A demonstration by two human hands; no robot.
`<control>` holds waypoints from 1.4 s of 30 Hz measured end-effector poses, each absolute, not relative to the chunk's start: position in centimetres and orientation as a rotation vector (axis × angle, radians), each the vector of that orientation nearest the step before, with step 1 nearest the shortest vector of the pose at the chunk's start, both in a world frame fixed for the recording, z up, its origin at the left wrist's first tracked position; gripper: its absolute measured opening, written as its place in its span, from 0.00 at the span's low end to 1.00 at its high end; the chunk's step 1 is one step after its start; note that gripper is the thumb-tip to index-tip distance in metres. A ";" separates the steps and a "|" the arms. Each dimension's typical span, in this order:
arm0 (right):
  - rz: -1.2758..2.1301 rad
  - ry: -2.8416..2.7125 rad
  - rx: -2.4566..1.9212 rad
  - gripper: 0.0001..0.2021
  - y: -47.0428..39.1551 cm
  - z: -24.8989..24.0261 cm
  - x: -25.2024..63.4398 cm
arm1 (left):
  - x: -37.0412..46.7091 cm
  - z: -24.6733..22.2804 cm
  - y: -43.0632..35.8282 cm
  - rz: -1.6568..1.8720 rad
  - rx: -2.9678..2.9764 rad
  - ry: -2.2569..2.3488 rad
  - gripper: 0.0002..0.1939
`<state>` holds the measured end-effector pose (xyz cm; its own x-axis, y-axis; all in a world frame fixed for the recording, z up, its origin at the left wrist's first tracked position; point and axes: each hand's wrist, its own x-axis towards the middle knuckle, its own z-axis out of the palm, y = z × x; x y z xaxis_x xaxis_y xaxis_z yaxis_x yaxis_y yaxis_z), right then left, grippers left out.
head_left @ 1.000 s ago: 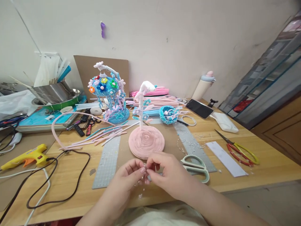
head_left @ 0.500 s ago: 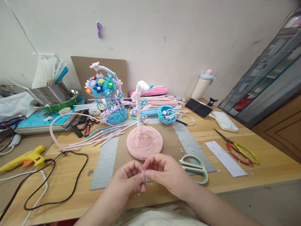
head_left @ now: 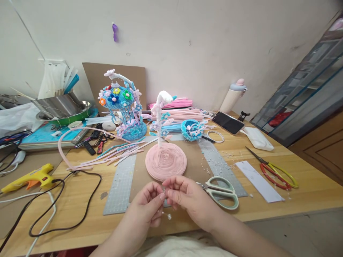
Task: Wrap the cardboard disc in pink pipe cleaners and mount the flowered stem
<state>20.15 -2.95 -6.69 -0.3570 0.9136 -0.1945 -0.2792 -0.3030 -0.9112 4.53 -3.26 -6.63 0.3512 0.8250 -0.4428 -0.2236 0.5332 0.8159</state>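
Observation:
My left hand point(head_left: 148, 204) and my right hand point(head_left: 189, 198) meet at the front of the table, thumbs and fingertips pinched together. Between them is a bit of a string of clear beads, mostly hidden by the fingers. A larger clear bead point(head_left: 169, 216) hangs below the fingertips; its thread is too fine to make out. Just beyond the hands lies a round pink coiled base point(head_left: 166, 167), with a white fuzzy stem point(head_left: 159, 134) bearing pipe-cleaner flowers and curling over at the top. Green-handled scissors point(head_left: 222, 192) lie beside my right hand, which partly hides their blades.
At left are a yellow glue gun point(head_left: 29, 177) and its black cable point(head_left: 88, 207). A blue flowered pipe-cleaner piece point(head_left: 118, 98) stands behind. To the right are a blue fuzzy cup shape point(head_left: 191, 130), loose beads, a phone point(head_left: 227, 122), a white strip point(head_left: 257, 180) and red-yellow scissors point(head_left: 278, 175).
The larger clear bead now dangles in plain sight below the fingers. My right fingertips have drawn in closer over the left ones. The whole view has shifted slightly.

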 end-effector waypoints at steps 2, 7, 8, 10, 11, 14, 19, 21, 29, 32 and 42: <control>1.828 -0.990 -0.927 0.24 -3.4 -6.9 19.9 | 4.7 -7.0 -3.2 0.822 0.774 1.041 0.27; 1.871 -0.932 -0.972 0.21 -4.0 -7.3 19.1 | 4.7 -7.7 -3.4 0.952 0.882 1.138 0.26; 1.847 -0.902 -0.974 0.20 -3.9 -7.4 19.0 | 4.6 -7.8 -3.4 0.956 0.893 1.132 0.25; 1.816 -0.806 -0.939 0.17 -3.7 -7.4 18.9 | 4.5 -7.9 -3.5 0.957 0.916 1.114 0.24; 1.819 -0.742 -0.909 0.16 -3.6 -7.5 18.9 | 4.5 -7.9 -3.6 0.961 0.930 1.105 0.23; 1.879 -0.533 -0.828 0.17 -3.4 -7.6 19.0 | 4.6 -7.6 -3.7 0.974 0.970 1.087 0.22; 1.936 -0.381 -0.812 0.16 -3.4 -8.2 18.9 | 5.0 -6.7 -3.9 0.991 0.997 1.076 0.21; 1.911 -0.404 -0.816 0.16 -3.3 -8.3 18.8 | 5.1 -6.5 -4.0 0.980 0.996 1.073 0.21; 1.663 -0.869 -0.983 0.15 -3.3 -7.0 19.4 | 4.9 -6.1 -3.9 0.960 1.025 1.054 0.19; 1.639 -0.977 -0.987 0.15 -3.3 -6.8 19.5 | 4.9 -6.1 -3.8 0.959 1.033 1.016 0.18; 1.663 -1.017 -1.026 0.17 -3.3 -7.3 19.7 | 4.7 -6.5 -3.8 0.947 1.083 1.039 0.16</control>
